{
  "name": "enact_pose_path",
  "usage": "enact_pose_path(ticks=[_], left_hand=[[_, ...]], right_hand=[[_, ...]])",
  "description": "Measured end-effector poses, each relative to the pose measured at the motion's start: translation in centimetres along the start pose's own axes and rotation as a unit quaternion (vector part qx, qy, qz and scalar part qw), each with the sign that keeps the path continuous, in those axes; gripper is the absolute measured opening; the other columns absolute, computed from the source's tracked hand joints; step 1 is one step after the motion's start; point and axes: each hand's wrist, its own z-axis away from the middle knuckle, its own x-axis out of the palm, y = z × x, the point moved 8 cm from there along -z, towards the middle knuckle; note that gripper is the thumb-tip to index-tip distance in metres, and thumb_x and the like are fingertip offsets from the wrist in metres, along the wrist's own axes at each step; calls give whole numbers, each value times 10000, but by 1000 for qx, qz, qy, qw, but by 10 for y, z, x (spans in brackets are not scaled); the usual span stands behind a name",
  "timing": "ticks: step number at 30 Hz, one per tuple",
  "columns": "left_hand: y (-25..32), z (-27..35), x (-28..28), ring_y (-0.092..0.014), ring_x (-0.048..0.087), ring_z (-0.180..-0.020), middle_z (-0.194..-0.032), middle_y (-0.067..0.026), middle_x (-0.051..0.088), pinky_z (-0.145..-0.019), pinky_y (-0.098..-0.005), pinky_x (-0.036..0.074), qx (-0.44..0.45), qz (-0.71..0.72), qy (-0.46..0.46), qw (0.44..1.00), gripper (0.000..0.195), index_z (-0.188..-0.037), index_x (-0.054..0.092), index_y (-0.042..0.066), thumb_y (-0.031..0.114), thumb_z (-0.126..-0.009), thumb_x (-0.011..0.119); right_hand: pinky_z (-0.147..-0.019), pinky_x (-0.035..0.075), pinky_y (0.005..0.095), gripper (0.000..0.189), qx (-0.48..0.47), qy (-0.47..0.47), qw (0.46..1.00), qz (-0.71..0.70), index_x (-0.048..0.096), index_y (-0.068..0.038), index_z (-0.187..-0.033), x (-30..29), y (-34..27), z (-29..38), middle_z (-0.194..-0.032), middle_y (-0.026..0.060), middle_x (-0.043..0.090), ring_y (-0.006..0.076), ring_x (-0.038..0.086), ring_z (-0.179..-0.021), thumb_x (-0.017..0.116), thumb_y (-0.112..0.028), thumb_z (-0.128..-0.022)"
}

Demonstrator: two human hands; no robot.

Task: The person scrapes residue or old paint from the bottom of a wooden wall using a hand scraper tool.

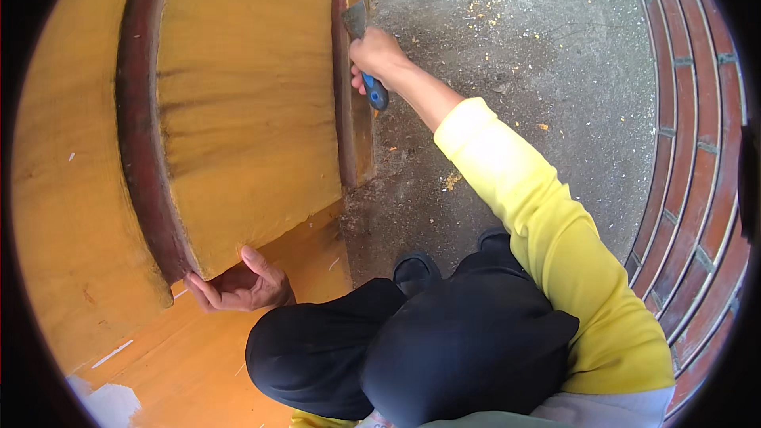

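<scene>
My right hand is closed around a putty knife with a blue and dark handle. Its flat metal blade points away from me, over the narrow yellow face of the dark red trim at the foot of the wall. My left hand touches the lower corner of a raised yellow wall panel, fingers at the end of a dark red groove, thumb on the panel's edge. Whether the blade touches the surface cannot be told.
Rough concrete ground with scattered yellow flakes lies right of the wall. A curved-looking border of red bricks runs along the far right. My bent knees in black trousers and my dark shoes are close below. White patches mark the lower left wall.
</scene>
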Motion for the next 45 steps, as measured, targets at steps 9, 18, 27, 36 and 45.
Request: enact_pose_path(ticks=[9, 18, 27, 36, 45], left_hand=[[-8, -5, -10, -374, 437, -1309, -1393, -199, 283, -1098, -464, 432, 19, -22, 11, 1000, 735, -1467, 287, -105, 117, -909, 710], [-13, -1, -20, -376, 421, -1316, -1394, -200, 284, -1096, -467, 432, 14, -37, 22, 999, 749, -1461, 301, -103, 154, -899, 724], [-20, 3, -27, -367, 402, -1328, -1406, -199, 285, -1106, -464, 418, 4, -43, 47, 998, 785, -1450, 327, -93, 215, -869, 756], [-15, 2, -20, -408, 419, -1340, -1408, -223, 275, -1125, -504, 417, 8, -32, 38, 999, 710, -1434, 303, -151, 35, -880, 706], [-16, 8, -20, -405, 423, -1336, -1407, -219, 274, -1118, -498, 431, 25, -21, 48, 998, 709, -1423, 318, -157, 31, -866, 716]], right_hand=[[-630, 587, 447, 223, 12, -94, 983, 156, 536, 50, -1095, 28, 68, 115, -833, 246, 675, 330, 702, -621, 503, -130, -966], [-795, 509, 545, 159, -222, 47, 872, 434, 582, -54, -1051, -48, -41, 16, -923, 228, 679, 431, 668, -922, 581, -170, -942], [-826, 546, 511, 326, -295, 100, 784, 537, 661, -158, -1103, -32, -87, -15, -1010, 180, 711, 416, 672, -980, 580, -45, -809], [-827, 567, 479, 283, -345, 33, 710, 613, 658, -127, -1085, -9, -53, 15, -1086, 113, 697, 371, 683, -989, 572, -33, -832], [-810, 558, 494, 393, -331, 111, 700, 623, 633, -167, -1166, -32, -75, -12, -1035, 109, 672, 381, 673, -952, 596, -22, -803]])
